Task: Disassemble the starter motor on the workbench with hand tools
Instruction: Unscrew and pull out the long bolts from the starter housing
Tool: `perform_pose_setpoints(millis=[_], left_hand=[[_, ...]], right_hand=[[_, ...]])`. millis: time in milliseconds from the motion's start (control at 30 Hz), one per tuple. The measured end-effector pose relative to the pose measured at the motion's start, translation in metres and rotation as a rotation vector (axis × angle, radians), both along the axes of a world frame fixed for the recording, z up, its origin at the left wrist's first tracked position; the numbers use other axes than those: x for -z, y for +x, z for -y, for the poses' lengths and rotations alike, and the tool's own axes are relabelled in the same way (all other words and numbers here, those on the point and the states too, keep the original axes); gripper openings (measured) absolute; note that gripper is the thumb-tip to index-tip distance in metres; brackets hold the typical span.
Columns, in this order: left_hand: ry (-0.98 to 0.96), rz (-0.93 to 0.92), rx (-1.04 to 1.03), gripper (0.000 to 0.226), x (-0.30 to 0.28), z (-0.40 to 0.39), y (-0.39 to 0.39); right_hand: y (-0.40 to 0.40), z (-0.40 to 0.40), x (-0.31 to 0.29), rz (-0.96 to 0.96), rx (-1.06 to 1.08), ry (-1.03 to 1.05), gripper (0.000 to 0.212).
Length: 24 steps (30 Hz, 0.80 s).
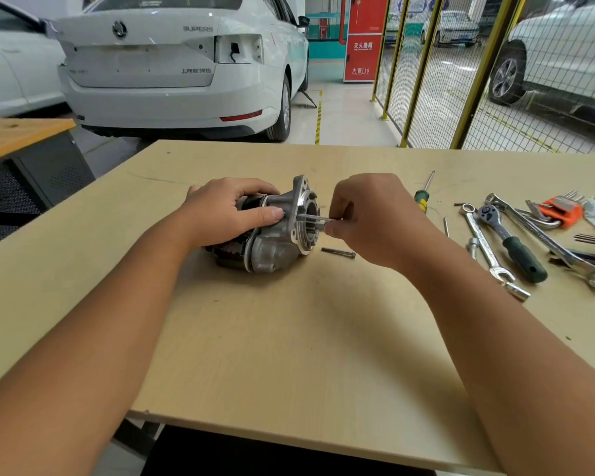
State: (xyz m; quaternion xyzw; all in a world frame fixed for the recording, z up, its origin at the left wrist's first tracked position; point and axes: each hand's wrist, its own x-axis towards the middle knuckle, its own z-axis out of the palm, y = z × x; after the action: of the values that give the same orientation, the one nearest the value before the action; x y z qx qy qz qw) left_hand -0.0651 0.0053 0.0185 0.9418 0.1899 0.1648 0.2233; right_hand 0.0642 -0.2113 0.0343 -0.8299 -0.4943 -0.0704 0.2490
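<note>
The starter motor lies on its side in the middle of the wooden workbench, its silver flange end turned to the right. My left hand clamps over the dark body from above, thumb against the silver housing. My right hand pinches a long thin bolt that sticks out of the flange toward the right. A second long bolt lies loose on the bench just right of the motor.
Hand tools lie at the right: a green-handled screwdriver, a ratchet with green grip, a combination wrench, a larger wrench and an orange hex key set. A white car stands behind the bench.
</note>
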Motion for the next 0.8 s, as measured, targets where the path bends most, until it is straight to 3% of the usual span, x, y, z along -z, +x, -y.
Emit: perform_pose_setpoints(millis=[267,367,800], left_hand=[[0.009,0.020,-0.015,0.048,0.0003,0.0010,0.0016],[0.002,0.016,-0.016,0.048,0.0001,0.0013,0.0013],[0.009,0.001,-0.004,0.059,-0.0010,0.0010,0.0004]], right_hand=[[-0.0010,0.0003,0.0016,-0.068,-0.050,-0.043,0.018],[0.0029,0.0001,-0.0009,-0.019,-0.040,-0.070,0.027],[0.0009,0.0015,-0.0015,-0.004,0.005,-0.038,0.015]])
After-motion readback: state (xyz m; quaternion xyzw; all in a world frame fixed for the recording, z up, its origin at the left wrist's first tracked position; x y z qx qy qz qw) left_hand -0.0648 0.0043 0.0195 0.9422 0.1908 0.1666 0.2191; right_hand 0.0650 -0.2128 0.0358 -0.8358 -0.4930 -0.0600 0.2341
